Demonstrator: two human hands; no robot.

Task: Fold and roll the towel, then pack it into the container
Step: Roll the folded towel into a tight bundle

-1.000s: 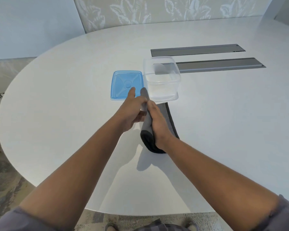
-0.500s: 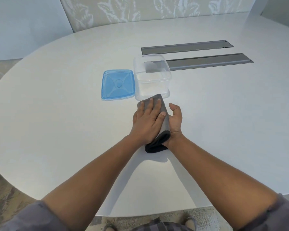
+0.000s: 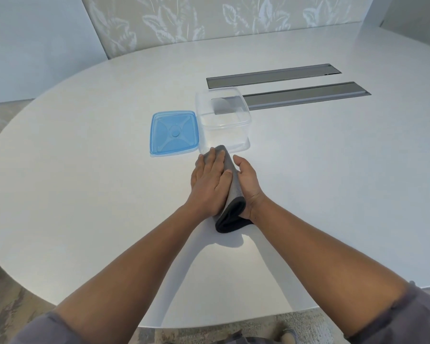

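Head view: the left hand [image 3: 210, 181] is pressing flat, fingers straight, on the folded grey towel [image 3: 230, 209], hiding its middle. The right hand [image 3: 247, 184] is cupping its right edge, fingers hidden. The towel is lying on the table [image 3: 85, 194] at the clear container's [image 3: 222, 120] 6 o'clock.

Both bare forearms reach forward and converge, wrists close together. The left hand [image 3: 210, 180] lies palm down, its fingers straight and together, pressing flat on what is under it. Just to its right, the right hand [image 3: 247, 181] stands on edge with its thumb raised and its fingers hidden from view.
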